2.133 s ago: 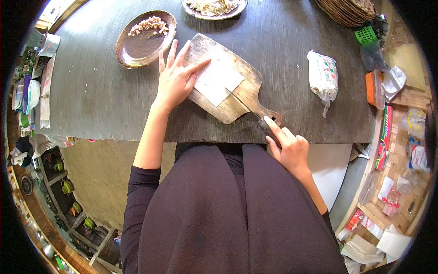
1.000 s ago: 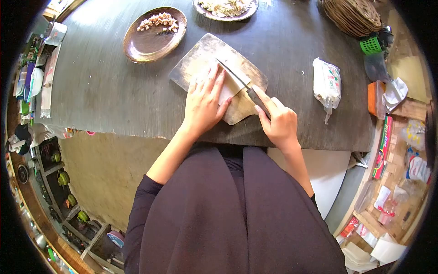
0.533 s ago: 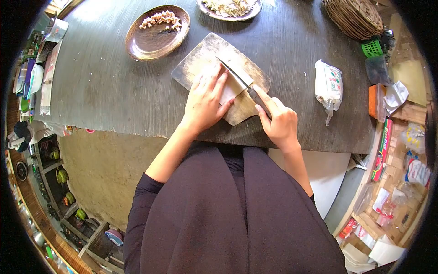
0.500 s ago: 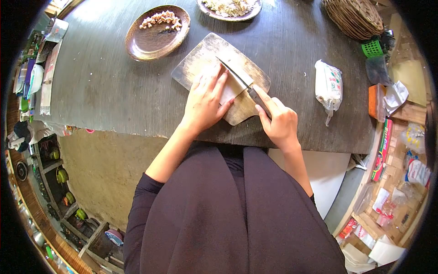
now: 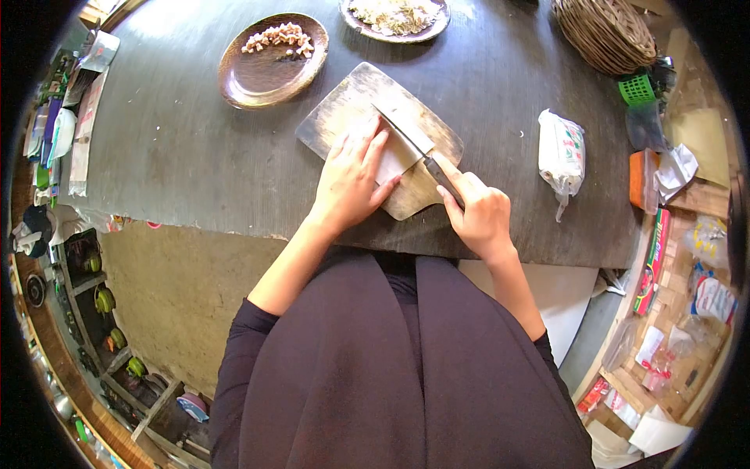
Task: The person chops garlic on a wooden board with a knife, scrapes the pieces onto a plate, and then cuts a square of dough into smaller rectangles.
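A worn wooden cutting board (image 5: 351,94) lies near the table's front edge, with a pale flat block (image 5: 394,160) on it. My left hand (image 5: 351,173) lies on the block with its fingers stretched out and pointing up the board. Wrapped round the dark handle of a knife (image 5: 400,129) is my right hand (image 5: 478,207), its index finger reaching along toward the blade. The blade runs diagonally across the pale block, just right of my left fingertips. A thin pale strip shows on the blade's right side.
Beyond the board stand a brown plate (image 5: 262,87) with small diced pieces and another plate (image 5: 391,35) of pale shreds. On the right are a white plastic package (image 5: 561,152), a wicker stack (image 5: 605,35), a green basket (image 5: 637,90) and an orange box (image 5: 642,180).
The whole view has shifted slightly, so the table things appear a little lower. Both hands and the knife keep nearly the same place on the board.
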The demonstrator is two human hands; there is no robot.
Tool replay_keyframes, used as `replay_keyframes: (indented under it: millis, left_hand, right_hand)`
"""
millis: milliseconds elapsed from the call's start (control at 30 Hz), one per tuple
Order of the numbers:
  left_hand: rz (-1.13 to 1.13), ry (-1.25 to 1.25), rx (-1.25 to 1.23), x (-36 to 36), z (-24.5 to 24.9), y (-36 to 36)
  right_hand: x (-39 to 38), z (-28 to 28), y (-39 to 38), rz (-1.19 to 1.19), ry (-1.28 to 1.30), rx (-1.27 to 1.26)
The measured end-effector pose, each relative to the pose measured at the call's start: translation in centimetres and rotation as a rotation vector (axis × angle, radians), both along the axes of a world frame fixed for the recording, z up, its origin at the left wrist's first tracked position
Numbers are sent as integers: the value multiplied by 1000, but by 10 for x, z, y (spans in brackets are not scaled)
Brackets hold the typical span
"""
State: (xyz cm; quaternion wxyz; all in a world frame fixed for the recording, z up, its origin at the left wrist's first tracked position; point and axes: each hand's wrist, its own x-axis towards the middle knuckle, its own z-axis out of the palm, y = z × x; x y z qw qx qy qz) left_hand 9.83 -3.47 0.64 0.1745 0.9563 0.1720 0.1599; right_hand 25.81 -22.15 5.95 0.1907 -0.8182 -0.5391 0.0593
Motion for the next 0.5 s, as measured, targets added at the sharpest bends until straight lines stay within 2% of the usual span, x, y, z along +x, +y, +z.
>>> replay_keyframes:
  millis: [500]
  left_hand:
    - [1, 41, 10, 0, 1, 1]
  right_hand:
    - [5, -7, 0, -12, -15, 2]
